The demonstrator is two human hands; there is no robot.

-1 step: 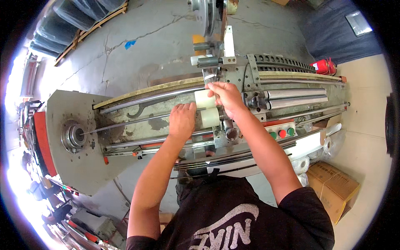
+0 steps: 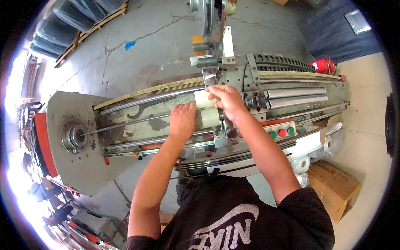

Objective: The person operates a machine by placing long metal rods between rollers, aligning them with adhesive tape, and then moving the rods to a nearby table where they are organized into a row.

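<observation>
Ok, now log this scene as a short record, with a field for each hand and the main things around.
Left hand: curled over thin metal rod; grip hidden
Right hand: fingertips together by upper cream roller; anything pinched too small to tell
Lower cream roller: just right of left hand
Rod's left end: at round chuck
Button box: green, red, green buttons
Far right: red fire extinguisher

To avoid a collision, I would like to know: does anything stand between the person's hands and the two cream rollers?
Nothing visible does. The right hand overlaps the right end of the upper roller; the left hand covers part of the thin rod, just left of the lower roller. Contact is unclear.
</observation>
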